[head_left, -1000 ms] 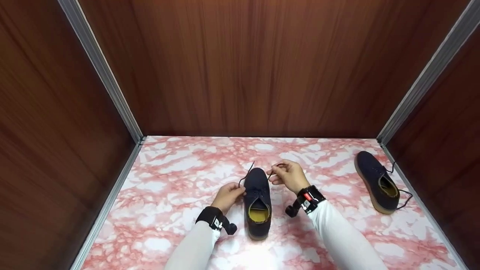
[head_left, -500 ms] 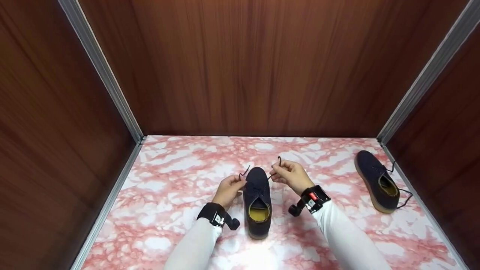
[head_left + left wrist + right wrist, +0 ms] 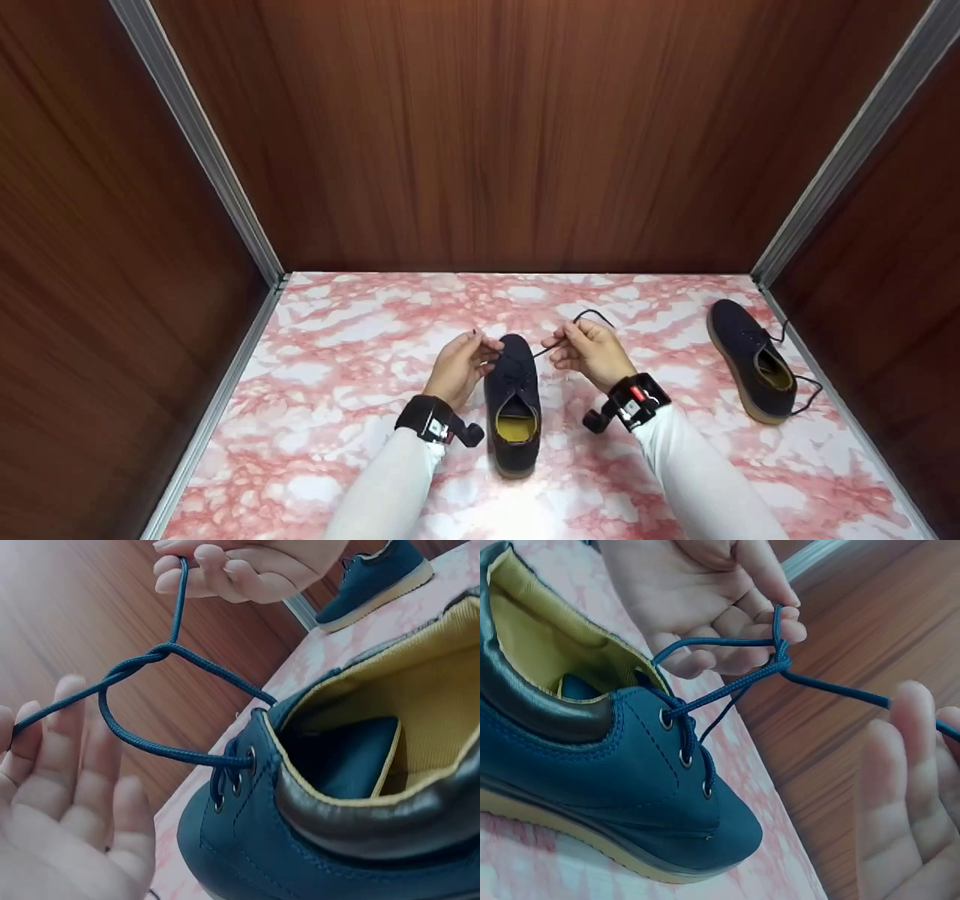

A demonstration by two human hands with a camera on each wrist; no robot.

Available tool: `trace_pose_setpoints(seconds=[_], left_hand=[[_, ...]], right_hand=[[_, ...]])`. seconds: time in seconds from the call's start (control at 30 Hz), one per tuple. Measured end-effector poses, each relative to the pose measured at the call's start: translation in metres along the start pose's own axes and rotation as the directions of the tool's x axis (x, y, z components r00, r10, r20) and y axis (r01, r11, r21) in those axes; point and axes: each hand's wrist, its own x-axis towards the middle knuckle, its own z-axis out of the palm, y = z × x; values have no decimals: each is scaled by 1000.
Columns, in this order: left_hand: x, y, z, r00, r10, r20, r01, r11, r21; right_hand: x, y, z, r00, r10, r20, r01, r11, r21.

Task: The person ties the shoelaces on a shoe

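Observation:
A navy lace-up shoe point(image 3: 514, 394) with a yellow lining stands upright on the tabletop, toe pointing away from me. Beside its toe, my left hand point(image 3: 454, 371) pinches one end of the shoelace point(image 3: 56, 706). My right hand point(image 3: 598, 358) pinches the other end, right of the toe, and the loose tip curves beyond its fingers. Between both hands, the two lace ends are twisted round each other above the eyelets, leaving an open loop over the shoe. The left wrist view cuts off my left fingertips at its edge.
A second navy shoe point(image 3: 752, 364) stands at the right, near the side wall, its laces loose. Wood-look panels point(image 3: 480, 135) enclose the back and sides. The tabletop point(image 3: 330, 420) has a red and white marbled pattern.
My left hand has moved up and inward toward the toe. The right hand has drifted right, and more lace now shows past its fingers. The shoes stay put.

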Motion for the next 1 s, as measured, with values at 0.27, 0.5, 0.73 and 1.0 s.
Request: trace_pose_setpoints(seconds=[0.27,0.5,0.73,1.0], left_hand=[[-3,1,-2,1000,-18,23,20,994,-103],[-6,-1,-12,1000,-25,12,26,997,-73],[-9,-5,-25,999,-30,-13,30,999,-45],[-12,-8,-40,998,-48,-35,48,999,3]], right_hand=[[-3,7,-3,998,-14,54,7,992,127],[-5,10,-11,999,-16,33,10,986,169],[-8,12,-15,1000,12,-11,-10,990,139],[-12,14,-22,997,49,-62,-43,994,99]])
